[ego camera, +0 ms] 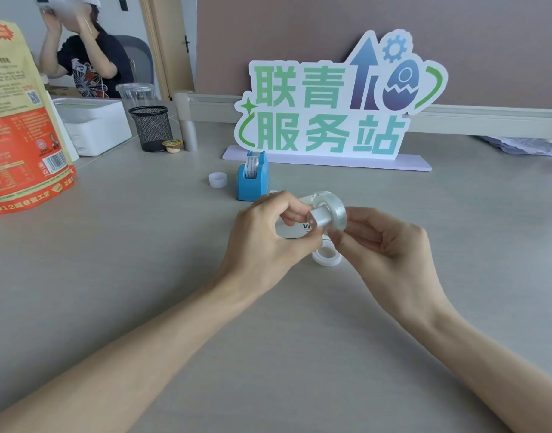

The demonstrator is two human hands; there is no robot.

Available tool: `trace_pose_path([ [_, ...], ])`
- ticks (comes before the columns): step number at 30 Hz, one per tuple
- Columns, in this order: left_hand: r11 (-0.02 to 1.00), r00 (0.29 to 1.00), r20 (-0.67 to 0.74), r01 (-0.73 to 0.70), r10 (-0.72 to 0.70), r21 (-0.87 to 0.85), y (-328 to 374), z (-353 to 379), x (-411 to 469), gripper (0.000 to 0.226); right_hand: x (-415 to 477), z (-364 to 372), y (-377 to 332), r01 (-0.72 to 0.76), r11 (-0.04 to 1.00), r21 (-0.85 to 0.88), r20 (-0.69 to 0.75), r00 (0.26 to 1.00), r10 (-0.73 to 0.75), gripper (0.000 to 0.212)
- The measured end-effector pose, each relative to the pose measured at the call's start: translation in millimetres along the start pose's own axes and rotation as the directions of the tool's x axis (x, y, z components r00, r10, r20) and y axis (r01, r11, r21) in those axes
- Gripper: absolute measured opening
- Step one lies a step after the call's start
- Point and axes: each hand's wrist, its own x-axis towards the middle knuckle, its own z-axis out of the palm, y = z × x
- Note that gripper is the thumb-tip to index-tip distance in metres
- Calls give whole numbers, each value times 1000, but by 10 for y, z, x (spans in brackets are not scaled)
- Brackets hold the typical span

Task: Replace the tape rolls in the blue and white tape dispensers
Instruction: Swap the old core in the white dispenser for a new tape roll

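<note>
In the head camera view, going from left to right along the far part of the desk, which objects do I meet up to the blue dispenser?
Orange snack bag → white box → black mesh pen cup → small sealed cup → white ring → blue tape dispenser.

1. An office: a grey desk backed by a partition panel.
2. A mesh pen holder, a blue tape dispenser and a standing service-station sign sit on it.
</note>
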Motion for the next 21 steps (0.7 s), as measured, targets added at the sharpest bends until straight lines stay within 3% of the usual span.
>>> trace_pose_path([
  [11, 1000, 1000, -1, -6, 6, 1, -33, 11, -4, 16, 12, 25, 28, 4, 999, -36, 16, 1000, -3, 23],
  [15, 1000, 999, 31, -23, 23, -5, -88, -17, 11, 14, 6, 12, 5, 50, 996, -73, 85, 995, -44, 26],
  [18, 997, 992, 124, 38, -30, -60, -98, -112, 82, 16, 41, -77, -14, 60, 989, -134, 178, 983, -35, 29],
  [21, 980, 947, 311, 133, -80, -151, -94, -228, 178, 21, 120, -149, 31, 93, 988, -126, 117, 990, -79, 12],
])
